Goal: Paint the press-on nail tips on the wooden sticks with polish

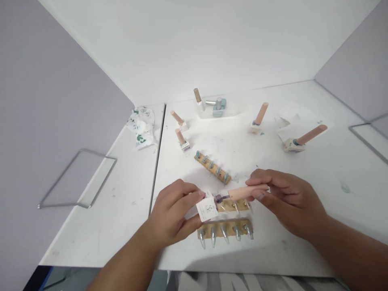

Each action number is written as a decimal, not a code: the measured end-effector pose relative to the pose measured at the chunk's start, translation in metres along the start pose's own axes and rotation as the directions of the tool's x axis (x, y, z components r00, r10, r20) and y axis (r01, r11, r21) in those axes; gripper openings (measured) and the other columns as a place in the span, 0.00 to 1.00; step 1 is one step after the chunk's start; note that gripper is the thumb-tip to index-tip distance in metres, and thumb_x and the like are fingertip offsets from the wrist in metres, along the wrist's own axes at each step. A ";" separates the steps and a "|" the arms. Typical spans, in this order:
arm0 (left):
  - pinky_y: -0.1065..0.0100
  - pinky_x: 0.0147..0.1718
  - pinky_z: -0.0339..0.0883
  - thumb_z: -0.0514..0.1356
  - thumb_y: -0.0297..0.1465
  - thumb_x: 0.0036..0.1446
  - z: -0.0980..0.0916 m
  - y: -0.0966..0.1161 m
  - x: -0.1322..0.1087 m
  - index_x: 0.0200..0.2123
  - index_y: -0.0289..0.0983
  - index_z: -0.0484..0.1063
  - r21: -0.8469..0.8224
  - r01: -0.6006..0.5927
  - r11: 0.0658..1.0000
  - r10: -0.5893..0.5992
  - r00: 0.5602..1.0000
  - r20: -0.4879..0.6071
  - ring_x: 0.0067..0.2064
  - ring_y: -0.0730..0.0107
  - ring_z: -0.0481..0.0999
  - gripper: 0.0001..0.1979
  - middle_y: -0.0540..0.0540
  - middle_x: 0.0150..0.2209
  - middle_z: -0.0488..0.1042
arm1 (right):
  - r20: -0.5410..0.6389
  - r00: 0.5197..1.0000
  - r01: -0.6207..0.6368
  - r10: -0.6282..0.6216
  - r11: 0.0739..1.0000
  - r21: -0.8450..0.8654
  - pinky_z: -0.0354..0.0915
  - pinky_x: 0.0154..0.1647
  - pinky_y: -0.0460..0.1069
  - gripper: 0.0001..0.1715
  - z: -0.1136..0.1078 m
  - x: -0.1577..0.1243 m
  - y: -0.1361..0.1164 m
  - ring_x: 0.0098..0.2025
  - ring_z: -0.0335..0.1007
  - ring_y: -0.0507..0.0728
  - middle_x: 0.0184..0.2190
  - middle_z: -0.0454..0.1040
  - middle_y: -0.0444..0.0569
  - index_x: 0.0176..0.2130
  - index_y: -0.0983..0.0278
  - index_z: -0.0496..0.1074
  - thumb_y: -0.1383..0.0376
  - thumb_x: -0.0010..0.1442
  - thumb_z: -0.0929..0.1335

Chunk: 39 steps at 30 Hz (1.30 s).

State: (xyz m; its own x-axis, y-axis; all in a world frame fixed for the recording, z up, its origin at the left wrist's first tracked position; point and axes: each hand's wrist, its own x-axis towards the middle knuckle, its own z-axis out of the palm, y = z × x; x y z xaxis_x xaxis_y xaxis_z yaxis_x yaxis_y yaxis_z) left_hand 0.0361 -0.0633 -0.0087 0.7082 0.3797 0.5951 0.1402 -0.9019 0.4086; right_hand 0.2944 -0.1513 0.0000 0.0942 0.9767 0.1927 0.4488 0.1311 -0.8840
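Observation:
My left hand (174, 212) pinches a small white square nail-polish bottle (207, 208) near the table's front edge. My right hand (287, 202) grips the bottle's long wooden cap handle (247, 191), pulled a little out of the bottle so the thin brush stem shows. Just below the hands lie two wooden strips (226, 230) carrying several silvery false nails. A third such strip (212, 166) lies slantwise a little farther back.
More polish bottles with wooden caps stand around: two at left (181, 131), one at centre right (257, 121), one lying at right (303, 139). A white tray with bottles (212, 107) is at the back. Stained crumpled tissue (141, 127) lies left. Wire frames flank both sides.

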 end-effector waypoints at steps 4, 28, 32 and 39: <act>0.66 0.28 0.66 0.56 0.34 0.65 0.000 0.001 0.001 0.52 0.35 0.65 0.026 -0.010 1.000 0.010 1.000 0.009 0.32 0.66 0.71 0.14 0.41 0.37 0.74 | -0.010 1.000 -0.003 0.003 0.999 0.038 0.70 0.27 0.44 0.08 0.000 -0.001 0.000 0.26 0.74 0.51 0.27 0.78 0.44 0.38 0.58 0.76 0.59 0.62 0.68; 0.65 0.34 0.70 0.65 0.24 0.55 -0.008 -0.014 -0.008 0.53 0.35 0.67 -0.031 0.149 0.988 -0.150 0.987 -0.061 0.40 0.65 0.73 0.22 0.41 0.41 0.72 | 0.261 0.965 -0.004 0.031 0.994 -0.105 0.62 0.28 0.45 0.06 -0.002 0.010 0.011 0.26 0.66 0.49 0.24 0.72 0.41 0.33 0.60 0.72 0.63 0.61 0.65; 0.66 0.35 0.70 0.65 0.23 0.55 -0.008 -0.014 -0.009 0.53 0.34 0.67 -0.045 0.152 0.987 -0.154 0.987 -0.053 0.40 0.65 0.73 0.22 0.41 0.41 0.72 | 0.261 0.965 0.035 0.006 0.987 -0.155 0.63 0.29 0.46 0.08 0.000 0.009 0.013 0.27 0.68 0.50 0.25 0.74 0.42 0.35 0.60 0.72 0.61 0.62 0.65; 0.66 0.34 0.70 0.65 0.23 0.55 -0.008 -0.014 -0.009 0.53 0.35 0.67 -0.038 0.146 0.989 -0.148 0.988 -0.049 0.40 0.66 0.72 0.22 0.42 0.42 0.71 | 0.272 0.961 0.110 -0.055 0.975 -0.192 0.63 0.32 0.46 0.06 0.000 0.008 0.013 0.29 0.66 0.51 0.23 0.71 0.41 0.33 0.60 0.71 0.65 0.61 0.64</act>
State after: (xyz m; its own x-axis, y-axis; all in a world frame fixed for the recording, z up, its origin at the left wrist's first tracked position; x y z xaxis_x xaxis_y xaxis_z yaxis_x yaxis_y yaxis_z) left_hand 0.0218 -0.0524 -0.0143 0.6446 0.5187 0.5616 0.2159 -0.8282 0.5171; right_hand 0.3006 -0.1421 -0.0099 -0.1762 0.9773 0.1177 0.6188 0.2029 -0.7589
